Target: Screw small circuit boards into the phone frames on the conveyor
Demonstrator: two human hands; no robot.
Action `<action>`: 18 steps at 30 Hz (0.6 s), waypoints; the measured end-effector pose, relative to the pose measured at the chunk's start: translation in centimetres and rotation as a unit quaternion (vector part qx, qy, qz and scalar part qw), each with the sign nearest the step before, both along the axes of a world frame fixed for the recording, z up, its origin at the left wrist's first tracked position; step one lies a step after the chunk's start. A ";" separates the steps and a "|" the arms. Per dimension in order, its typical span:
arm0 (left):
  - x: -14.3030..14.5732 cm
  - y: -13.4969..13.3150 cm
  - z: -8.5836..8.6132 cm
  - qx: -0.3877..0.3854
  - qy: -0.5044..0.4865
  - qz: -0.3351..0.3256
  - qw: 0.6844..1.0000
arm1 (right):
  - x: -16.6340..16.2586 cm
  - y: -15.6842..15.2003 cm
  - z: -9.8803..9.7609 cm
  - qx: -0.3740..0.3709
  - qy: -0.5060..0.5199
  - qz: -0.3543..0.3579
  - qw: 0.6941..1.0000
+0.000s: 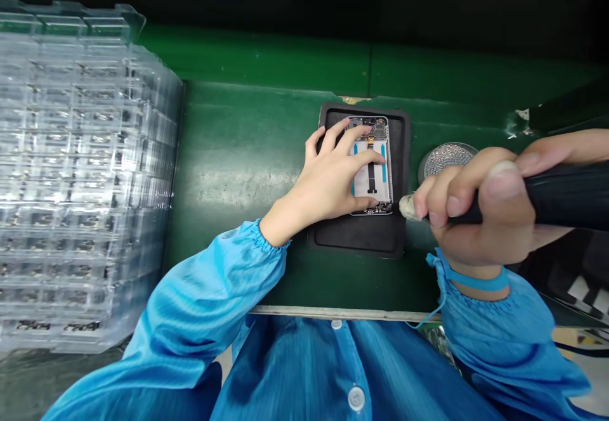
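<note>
An opened smartphone point(373, 174) lies in a black recessed tray point(361, 240), its circuit boards, dark flex cable and blue strips exposed. My left hand point(328, 177) is spread over it, with fingers near the upper board and thumb at the lower board. In my right hand point(485, 212) is a black electric screwdriver point(571, 196), wrapped in pale material near its front. Its tip points left at the phone's lower right corner; whether it touches a screw cannot be made out.
Tall stacked clear plastic trays point(85, 186) with small parts stand at left. Behind my right hand sits a round container point(447, 158) of small metallic pieces. A blue wrist strap point(480, 279) circles my right wrist. Part of a finger or hand, owner unclear, enters from the right edge.
</note>
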State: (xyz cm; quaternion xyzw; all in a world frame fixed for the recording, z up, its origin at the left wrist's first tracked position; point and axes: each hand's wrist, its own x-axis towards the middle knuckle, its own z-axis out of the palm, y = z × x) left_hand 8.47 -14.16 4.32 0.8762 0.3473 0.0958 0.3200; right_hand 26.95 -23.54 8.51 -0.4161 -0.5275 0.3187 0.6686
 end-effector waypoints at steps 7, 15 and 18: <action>-0.1 0.3 -0.2 -0.004 -0.007 -0.014 1.000 | -0.4 -0.8 -1.9 -0.023 -0.004 -0.021 1.000; 0.1 0.5 -0.3 -0.011 0.000 -0.011 1.000 | -1.0 -0.3 -2.4 0.038 0.012 -0.040 0.998; 0.2 0.5 -0.4 -0.009 -0.006 -0.009 1.000 | -1.5 -0.1 -2.0 0.075 0.026 -0.039 0.996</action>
